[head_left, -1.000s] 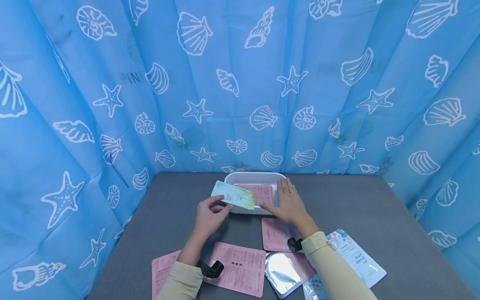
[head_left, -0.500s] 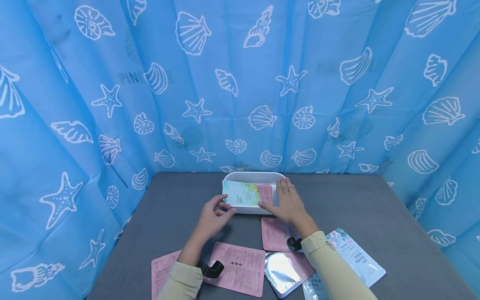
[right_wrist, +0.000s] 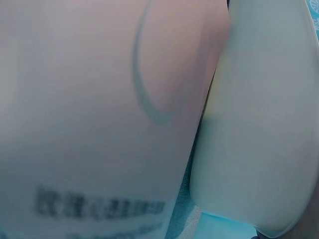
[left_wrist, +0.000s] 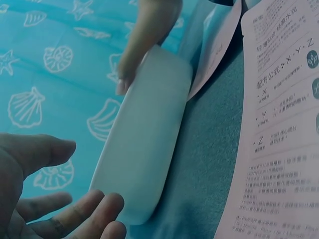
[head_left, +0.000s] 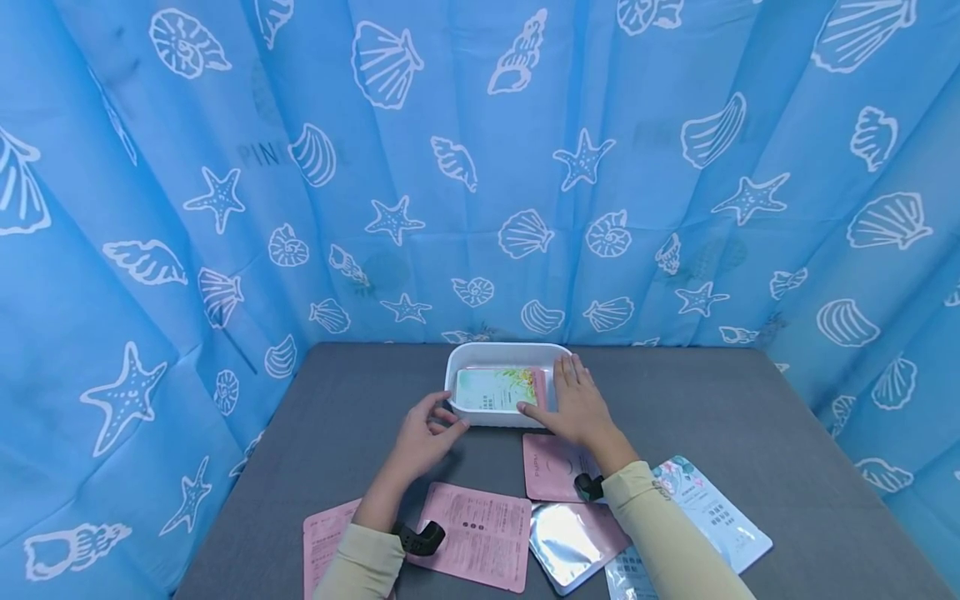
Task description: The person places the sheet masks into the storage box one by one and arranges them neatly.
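A white plastic basin [head_left: 457, 354] stands at the back of the table. Inside lies a pale green mask sachet [head_left: 480, 385] with yellow flowers, on top of a pink sachet [head_left: 541, 387]. My left hand [head_left: 426, 433] is beside the basin's front left corner, fingers loosely bent and nothing between them; the left wrist view shows thumb and fingers [left_wrist: 102, 211] apart. My right hand [head_left: 581, 408] rests on the basin's right rim, fingers straight, thumb reaching over the front rim. In the right wrist view the basin's wall [right_wrist: 259, 114] and a blurred sachet [right_wrist: 99, 109] fill the picture.
In front lie pink sachets, one printed with text [head_left: 476, 537], another [head_left: 551, 467] near the basin and a third [head_left: 326, 537] partly under the left arm. A silver-and-pink sachet [head_left: 573, 546] and light blue ones [head_left: 716, 517] lie right. A blue shell-patterned curtain [head_left: 480, 167] hangs behind.
The pale green sachet has left my left hand and dropped flat into the basin, moving right over the pink one. My left hand shifted slightly right; the right hand stayed put.
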Motion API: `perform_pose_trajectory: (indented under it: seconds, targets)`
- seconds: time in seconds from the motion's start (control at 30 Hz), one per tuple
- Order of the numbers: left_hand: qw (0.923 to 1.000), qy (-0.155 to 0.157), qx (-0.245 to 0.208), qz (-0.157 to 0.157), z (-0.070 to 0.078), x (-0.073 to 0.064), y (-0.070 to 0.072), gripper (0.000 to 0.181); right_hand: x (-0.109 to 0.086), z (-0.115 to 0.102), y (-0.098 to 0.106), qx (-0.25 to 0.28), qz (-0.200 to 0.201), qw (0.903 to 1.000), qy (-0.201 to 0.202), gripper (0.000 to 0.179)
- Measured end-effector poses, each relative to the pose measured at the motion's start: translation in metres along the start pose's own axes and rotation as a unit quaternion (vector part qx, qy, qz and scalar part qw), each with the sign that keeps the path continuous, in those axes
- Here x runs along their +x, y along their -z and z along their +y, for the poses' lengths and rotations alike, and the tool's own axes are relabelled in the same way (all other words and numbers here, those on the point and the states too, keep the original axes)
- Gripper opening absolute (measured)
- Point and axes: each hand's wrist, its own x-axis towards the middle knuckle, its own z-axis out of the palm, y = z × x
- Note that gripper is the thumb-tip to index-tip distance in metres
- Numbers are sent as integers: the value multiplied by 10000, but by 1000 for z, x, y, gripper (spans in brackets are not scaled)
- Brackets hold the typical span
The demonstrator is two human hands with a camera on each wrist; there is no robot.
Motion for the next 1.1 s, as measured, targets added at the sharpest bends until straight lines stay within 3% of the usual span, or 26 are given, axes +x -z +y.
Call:
perform_pose_trajectory:
  seconds: [0.4,0.73,1.1]
  targets:
    - [9991,-16,315,-295,-5,-8,10,37,0,2,1,-4,35,10000,40,123]
    - [9921,-245,378,-1167,-7,-19,11,39,0,0,0,-10,-10,10000,10,122]
    - [9766,-464,373,-2065,-1,-27,1,38,1,1,0,-35,-10,10000,-1,123]
